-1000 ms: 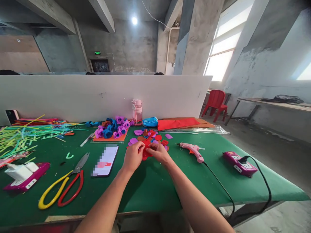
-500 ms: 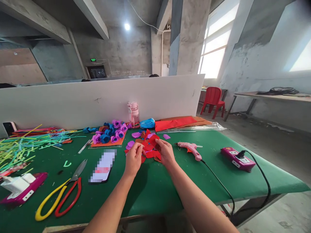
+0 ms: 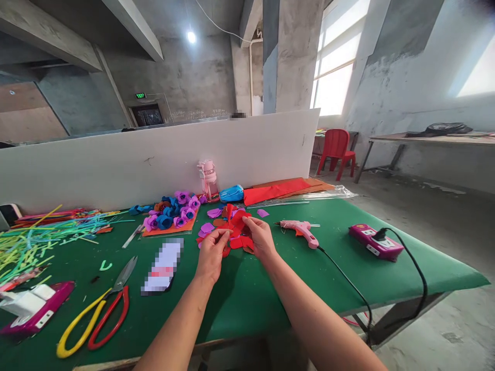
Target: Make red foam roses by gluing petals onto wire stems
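Observation:
My right hand (image 3: 261, 239) pinches the edge of a red petal (image 3: 238, 220), which looks like cut paper or felt. Close by on the left, my left hand (image 3: 211, 255) has thumb and forefinger pressed together at the petal's near side; what lies between those tips is hidden. Beneath and behind both hands spreads a pile of loose red, brown and purple petals (image 3: 208, 228). Right of the pile a pink glue gun (image 3: 303, 230) lies on the green tabletop (image 3: 309, 278). Finished purple and blue flowers (image 3: 180, 208) rest on an orange sheet at the back left.
Scissors (image 3: 116, 299), a phone (image 3: 161, 266) and colourful strips (image 3: 42, 232) lie left. Power strips sit at left and right (image 3: 375, 242); a cord (image 3: 344, 281) hangs over the edge. A pink bottle (image 3: 209, 180), blue packet (image 3: 231, 194) and red sheets (image 3: 276, 191) line the white partition (image 3: 154, 170).
The camera view has shifted slightly. My right fingers remain on the red petal, which has tilted a little, and both hands stay close together over the pile.

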Demonstrator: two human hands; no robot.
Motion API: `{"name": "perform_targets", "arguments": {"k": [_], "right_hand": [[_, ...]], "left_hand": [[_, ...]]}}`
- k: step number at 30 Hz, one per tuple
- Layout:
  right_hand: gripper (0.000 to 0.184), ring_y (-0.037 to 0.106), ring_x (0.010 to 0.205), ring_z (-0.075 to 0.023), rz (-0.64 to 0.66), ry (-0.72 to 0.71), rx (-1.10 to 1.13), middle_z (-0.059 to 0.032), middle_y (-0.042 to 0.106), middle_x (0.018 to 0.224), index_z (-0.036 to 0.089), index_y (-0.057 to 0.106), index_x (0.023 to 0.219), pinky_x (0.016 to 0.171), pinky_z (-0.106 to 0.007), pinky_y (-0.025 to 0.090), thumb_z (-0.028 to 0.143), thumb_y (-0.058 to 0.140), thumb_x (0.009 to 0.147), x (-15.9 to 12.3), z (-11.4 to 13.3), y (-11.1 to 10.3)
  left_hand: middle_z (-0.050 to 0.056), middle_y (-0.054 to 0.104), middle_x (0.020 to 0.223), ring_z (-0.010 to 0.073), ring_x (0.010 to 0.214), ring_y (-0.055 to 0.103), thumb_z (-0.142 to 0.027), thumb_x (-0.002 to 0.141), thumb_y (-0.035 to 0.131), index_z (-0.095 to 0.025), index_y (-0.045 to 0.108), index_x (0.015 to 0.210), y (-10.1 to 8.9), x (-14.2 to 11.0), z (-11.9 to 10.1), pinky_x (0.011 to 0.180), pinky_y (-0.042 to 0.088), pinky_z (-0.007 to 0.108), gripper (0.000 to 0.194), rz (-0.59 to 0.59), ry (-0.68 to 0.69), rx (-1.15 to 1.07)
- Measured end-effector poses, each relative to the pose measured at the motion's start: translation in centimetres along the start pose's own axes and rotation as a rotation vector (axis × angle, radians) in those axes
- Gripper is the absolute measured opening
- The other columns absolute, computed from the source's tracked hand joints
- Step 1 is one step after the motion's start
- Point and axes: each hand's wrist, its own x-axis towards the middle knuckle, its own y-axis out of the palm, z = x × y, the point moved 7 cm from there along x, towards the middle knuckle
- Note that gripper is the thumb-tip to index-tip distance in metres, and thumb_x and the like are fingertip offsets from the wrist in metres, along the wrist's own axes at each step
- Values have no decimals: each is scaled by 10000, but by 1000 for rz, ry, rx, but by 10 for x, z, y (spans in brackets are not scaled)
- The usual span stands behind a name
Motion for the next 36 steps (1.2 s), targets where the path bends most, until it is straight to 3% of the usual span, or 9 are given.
{"name": "perform_targets", "arguments": {"k": [10,20,36], "right_hand": [[299,371,466,-83,0,-84,-196,38,467,470,169,545,513,479,-227,303,436,609,632,-3,11,3],[281,460,496,-107,43,-101,-191,-2,574,527,168,595,552,498,-223,356,428,569,655,-3,20,7],[298,491,523,-123,42,-119,-217,-5,555,518,170,571,516,527,-237,399,422,568,675,-2,26,4]], "left_hand": [[4,552,636,66,550,422,-353,582,764,-129,685,757,14,-2,9,502,305,193,295,135,-130,-151],[0,546,619,70,534,410,-364,561,767,-125,692,759,16,-3,8,495,296,209,319,135,-105,-23],[-20,506,570,67,491,365,-406,637,713,-128,691,796,14,1,9,459,246,213,321,153,-6,119]]}}
